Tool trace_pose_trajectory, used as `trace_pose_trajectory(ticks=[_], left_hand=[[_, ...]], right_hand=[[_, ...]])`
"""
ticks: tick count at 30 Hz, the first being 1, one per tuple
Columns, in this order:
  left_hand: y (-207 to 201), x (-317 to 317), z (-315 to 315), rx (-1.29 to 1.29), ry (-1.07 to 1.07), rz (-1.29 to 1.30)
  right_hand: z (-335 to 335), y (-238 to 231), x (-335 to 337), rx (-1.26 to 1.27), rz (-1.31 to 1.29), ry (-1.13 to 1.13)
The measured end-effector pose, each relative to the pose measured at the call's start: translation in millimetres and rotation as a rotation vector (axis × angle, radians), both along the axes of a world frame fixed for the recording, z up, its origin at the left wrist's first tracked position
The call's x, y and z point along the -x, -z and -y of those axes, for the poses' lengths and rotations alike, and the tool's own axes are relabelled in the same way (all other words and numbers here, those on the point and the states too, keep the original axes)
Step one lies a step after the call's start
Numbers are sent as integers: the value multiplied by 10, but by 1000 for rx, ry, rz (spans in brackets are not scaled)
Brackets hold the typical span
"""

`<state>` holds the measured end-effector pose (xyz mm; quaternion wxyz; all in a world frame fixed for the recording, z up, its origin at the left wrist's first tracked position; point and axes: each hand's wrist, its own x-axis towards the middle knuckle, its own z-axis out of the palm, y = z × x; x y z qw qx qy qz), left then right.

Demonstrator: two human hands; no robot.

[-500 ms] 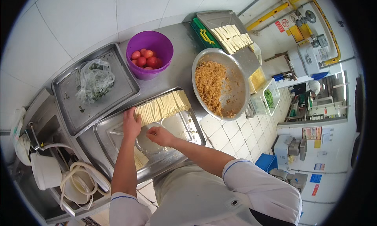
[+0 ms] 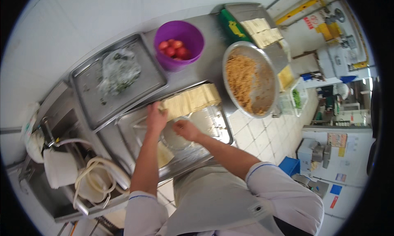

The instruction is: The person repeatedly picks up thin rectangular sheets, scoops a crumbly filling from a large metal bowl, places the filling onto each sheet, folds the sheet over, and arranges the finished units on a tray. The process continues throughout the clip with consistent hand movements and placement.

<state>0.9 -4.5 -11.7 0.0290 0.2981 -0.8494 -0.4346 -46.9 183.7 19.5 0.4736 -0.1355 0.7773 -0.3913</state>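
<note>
The shallow rectangular steel tray (image 2: 134,133) is the reference for all positions. A close-packed row of thin, pale-yellow flat pieces (image 2: 191,101) lies along its far side. Judged by appearance, the pieces are light, soft, flexible and liable to tear. Take hold at the row's left end, across a piece's full edge, with light pressure.

The left hand (image 2: 156,117) is at that end, fingers touching the row; whether a piece is pinched cannot be told. The right hand (image 2: 187,130) is over the tray, just in front of the row, fingers curled narrow; its contents cannot be told.

A loose pale-yellow flat piece (image 2: 165,155) lies in the tray's near-left part. Beyond the tray stands a purple plastic bucket (image 2: 174,64) of red round tomatoes (image 2: 175,50). To its right, a wide round steel bowl (image 2: 267,68) of orange-brown crumbly mixture (image 2: 240,78) limits clearance. To its far left, a grey metal tray (image 2: 154,78) bears a clear plastic bag (image 2: 119,70).
</note>
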Motion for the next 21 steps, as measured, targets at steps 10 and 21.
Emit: trace_pose_trajectory(ticks=[10, 21], left_hand=[[22, 5, -76, -47, -224, -54], [465, -337, -35, -745, -766, -370]], right_hand=[[95, -157, 67, 0, 25, 80], [29, -309, 47, 117, 37, 144]])
